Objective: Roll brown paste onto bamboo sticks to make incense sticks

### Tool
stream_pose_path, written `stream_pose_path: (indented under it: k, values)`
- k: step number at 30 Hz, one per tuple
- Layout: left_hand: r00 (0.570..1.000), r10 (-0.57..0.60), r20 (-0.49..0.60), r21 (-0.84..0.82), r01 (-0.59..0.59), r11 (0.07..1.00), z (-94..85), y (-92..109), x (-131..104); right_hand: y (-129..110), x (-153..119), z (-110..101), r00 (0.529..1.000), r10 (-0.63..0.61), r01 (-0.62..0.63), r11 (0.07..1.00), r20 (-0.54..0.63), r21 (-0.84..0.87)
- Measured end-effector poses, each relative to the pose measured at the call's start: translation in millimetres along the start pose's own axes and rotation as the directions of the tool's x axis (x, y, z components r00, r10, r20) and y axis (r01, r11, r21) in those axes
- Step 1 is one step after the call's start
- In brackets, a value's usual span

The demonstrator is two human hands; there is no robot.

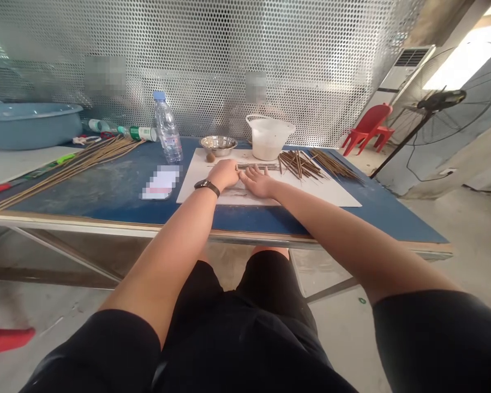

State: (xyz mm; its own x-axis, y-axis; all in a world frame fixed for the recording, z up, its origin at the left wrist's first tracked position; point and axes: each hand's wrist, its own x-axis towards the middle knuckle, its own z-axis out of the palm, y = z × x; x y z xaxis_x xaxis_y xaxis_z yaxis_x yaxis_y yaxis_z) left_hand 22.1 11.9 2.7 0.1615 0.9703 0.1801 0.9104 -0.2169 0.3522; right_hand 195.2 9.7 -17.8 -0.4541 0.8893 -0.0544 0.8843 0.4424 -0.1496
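Far left: blue basin [28, 128], smooth, round-walled. Next, long tan strips [85, 164], fanned, likely springy. Clear ribbed bottle [168, 131], upright. Brown ball [210, 157], matte, just before shiny metal bowl [205, 143]. Left hand [225, 173]: fingers bent and close together over white board [327, 194]; cannot tell whether clamped on anything. Thin brown sticks [256, 165]: lying side by side on board, just beyond both hands. Judged light, fairly stiff, prone to roll and snap; best pinched near 1 end or supported along full length. Right hand [258, 181]: palm down, fingers slightly apart, thumb side near left fingertips. Behind, white tub [268, 141], thin flexible plastic. At right, 2 heaps of similar sticks: nearer heap [300, 165] crisscrossed, farther heap [335, 164] roughly parallel, dry and woody-looking.
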Motion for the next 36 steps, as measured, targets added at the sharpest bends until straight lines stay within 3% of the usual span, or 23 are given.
stream_pose_path:
  k: [4,7,9,15,18,21,25,29,31,33,34,36]
  values:
    - [1.000,-0.007,-0.004,-0.001,0.007,1.000,-4.0,1,-4,3,21,-5,1.000,0.016,-0.016,1.000,-0.018,-0.012]
    - [1.000,-0.018,-0.005,-0.008,0.018,1.000,-5.1,0,-4,1,16,-3,1.000,0.015,-0.015,1.000,-0.018,-0.013]
    - [1.000,-0.019,-0.002,-0.014,0.019,1.000,-4.8,0,-3,-1,1,0,1.000,-0.007,0.007,1.000,-0.001,-0.017]
    - [1.000,-0.005,-0.003,-0.049,0.005,0.999,-3.6,1,-4,-2,-67,10,0.971,-0.240,0.241,0.970,-0.012,0.024]
    - [1.000,-0.008,-0.006,-0.058,0.007,0.998,-4.6,3,-6,-2,-83,11,0.969,-0.246,0.246,0.967,-0.011,0.069]
    - [1.000,-0.022,-0.020,-0.063,0.021,0.998,-6.1,3,-5,-4,-69,12,0.979,-0.202,0.202,0.977,-0.013,0.068]
    - [0.994,-0.067,-0.087,-0.065,0.062,0.996,-8.7,0,-2,-6,-28,8,0.991,-0.129,0.132,0.987,-0.042,0.088]
    - [0.979,-0.104,-0.175,-0.071,0.093,0.993,-11.1,-3,0,1,-3,-9,0.983,-0.132,0.149,0.980,-0.127,0.134]
    - [0.989,-0.072,-0.133,-0.076,0.062,0.995,-12.1,-2,-1,13,-7,-21,0.969,-0.147,0.181,0.970,-0.199,0.161]
    - [1.000,0.013,-0.011,-0.082,-0.013,0.997,-13.6,-1,-3,31,-20,-32,0.945,-0.119,0.185,0.963,-0.306,0.195]
    - [0.993,0.083,0.080,-0.094,-0.076,0.993,-14.6,-1,-4,41,-28,-35,0.926,-0.081,0.171,0.961,-0.368,0.219]
    - [0.940,0.229,0.251,-0.144,-0.197,0.970,-17.5,-1,-6,61,-46,-38,0.886,0.045,0.108,0.947,-0.461,0.301]
